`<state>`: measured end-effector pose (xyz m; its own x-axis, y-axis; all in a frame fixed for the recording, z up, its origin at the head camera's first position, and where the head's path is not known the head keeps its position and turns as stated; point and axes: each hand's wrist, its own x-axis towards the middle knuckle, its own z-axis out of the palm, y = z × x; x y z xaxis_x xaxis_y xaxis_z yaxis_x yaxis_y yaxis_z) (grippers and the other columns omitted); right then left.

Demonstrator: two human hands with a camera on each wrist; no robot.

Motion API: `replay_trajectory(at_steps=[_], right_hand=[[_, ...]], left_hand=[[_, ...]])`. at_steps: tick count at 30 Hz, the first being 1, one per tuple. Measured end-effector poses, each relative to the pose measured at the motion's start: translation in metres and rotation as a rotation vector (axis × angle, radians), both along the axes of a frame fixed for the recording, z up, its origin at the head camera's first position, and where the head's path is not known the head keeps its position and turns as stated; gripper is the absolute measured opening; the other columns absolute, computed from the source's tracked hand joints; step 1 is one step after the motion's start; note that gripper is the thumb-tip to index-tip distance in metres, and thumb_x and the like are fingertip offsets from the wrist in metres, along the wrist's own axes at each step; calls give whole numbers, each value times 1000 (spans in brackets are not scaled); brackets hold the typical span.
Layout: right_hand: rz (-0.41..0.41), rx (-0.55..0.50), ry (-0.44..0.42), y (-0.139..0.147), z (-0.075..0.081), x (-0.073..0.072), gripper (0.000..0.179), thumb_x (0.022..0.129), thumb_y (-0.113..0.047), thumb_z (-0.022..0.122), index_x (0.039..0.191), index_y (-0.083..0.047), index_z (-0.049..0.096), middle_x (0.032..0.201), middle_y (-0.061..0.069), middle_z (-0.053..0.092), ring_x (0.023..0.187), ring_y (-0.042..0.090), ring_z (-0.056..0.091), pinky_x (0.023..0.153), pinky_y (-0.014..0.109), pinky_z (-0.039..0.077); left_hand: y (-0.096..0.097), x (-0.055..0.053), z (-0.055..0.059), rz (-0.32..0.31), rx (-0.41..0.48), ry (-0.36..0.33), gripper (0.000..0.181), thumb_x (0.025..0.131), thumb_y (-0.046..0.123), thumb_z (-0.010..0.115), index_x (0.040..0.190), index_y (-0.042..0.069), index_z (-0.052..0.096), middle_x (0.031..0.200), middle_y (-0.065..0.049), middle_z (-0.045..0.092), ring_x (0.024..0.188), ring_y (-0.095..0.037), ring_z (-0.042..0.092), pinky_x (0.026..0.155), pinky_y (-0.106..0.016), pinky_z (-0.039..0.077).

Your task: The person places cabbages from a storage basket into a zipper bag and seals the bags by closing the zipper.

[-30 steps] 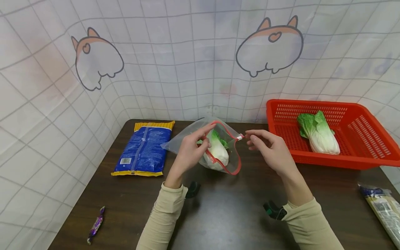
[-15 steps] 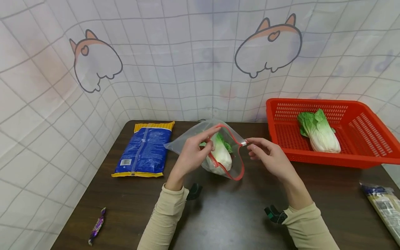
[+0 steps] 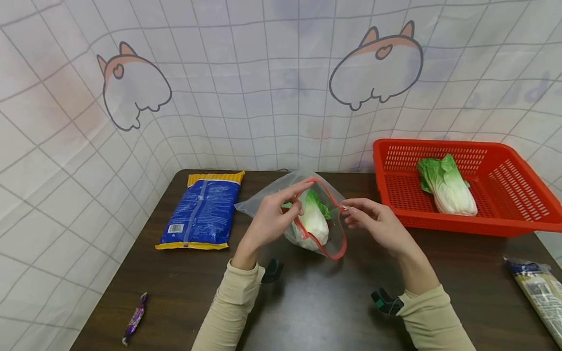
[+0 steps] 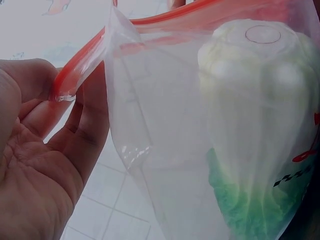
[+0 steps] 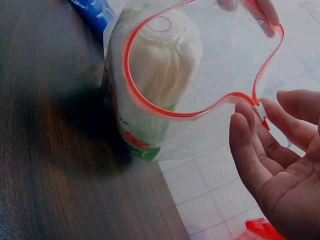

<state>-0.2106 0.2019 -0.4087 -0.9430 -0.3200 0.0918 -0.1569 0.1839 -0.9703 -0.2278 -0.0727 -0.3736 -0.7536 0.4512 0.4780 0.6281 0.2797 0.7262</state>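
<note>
A clear zipper bag (image 3: pixel 259 197) with a red zip edge stands on the table, its mouth spread wide. Inside it lies a napa cabbage (image 3: pixel 314 223), leaves away from the mouth's lower edge and white base toward me. My left hand (image 3: pixel 270 219) holds the left side of the red edge between thumb and fingers (image 4: pixel 90 115). At the right corner of the mouth, my right hand (image 3: pixel 379 226) has its fingertips around the white slider (image 5: pixel 261 111) of the zip. Part of that slider is hidden by the fingers in the head view.
A red plastic basket (image 3: pixel 461 224) holding another napa cabbage (image 3: pixel 450 190) stands at the back right. At left lie a blue and yellow packet (image 3: pixel 199 212) and a purple wrapped candy (image 3: pixel 135 319). Another packet (image 3: pixel 537 292) lies at the right edge. A grid-patterned curtain (image 3: pixel 281 97) hangs behind.
My right fingertips have closed in on the slider, which stood just apart from them a second ago. The bag and left hand have shifted slightly right and toward me.
</note>
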Motion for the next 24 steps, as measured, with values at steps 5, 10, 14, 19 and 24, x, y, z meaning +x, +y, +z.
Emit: replay_trajectory(at_steps=[5,10,14,19,24], right_hand=[[-4,-8,-1,-1,0,1,37,101,-24,56,130,-1,58,115,22,63,99,30,65,88,41,54],[-119,-36,41,1,3,3,35,98,-27,60,123,-2,63,109,18,66,94,24,65,85,29,54],[-230,-132,102,2,10,6,30,96,-20,64,117,2,65,101,12,67,86,19,65,81,26,54],[-296,-269,218,3,21,12,22,94,-7,65,110,7,66,93,6,69,78,18,65,76,24,55],[-260,-340,342,5,29,18,18,92,3,63,108,10,65,92,7,70,76,17,65,75,23,55]], left_hand=[[0,0,-1,-11,-7,0,48,97,1,51,140,22,56,139,10,55,73,-10,58,45,-24,31],[-1,1,0,-26,-1,-9,48,98,1,50,140,22,56,138,9,55,74,-13,60,46,-24,33],[-4,1,2,-45,23,-11,46,98,1,49,140,19,57,137,7,56,75,-21,64,55,-24,45],[-10,1,6,-51,11,63,45,98,-1,49,140,14,57,140,7,54,72,-16,59,60,-26,51],[-14,3,10,-69,17,126,44,97,-4,49,138,10,58,145,7,50,76,-13,59,54,-24,44]])
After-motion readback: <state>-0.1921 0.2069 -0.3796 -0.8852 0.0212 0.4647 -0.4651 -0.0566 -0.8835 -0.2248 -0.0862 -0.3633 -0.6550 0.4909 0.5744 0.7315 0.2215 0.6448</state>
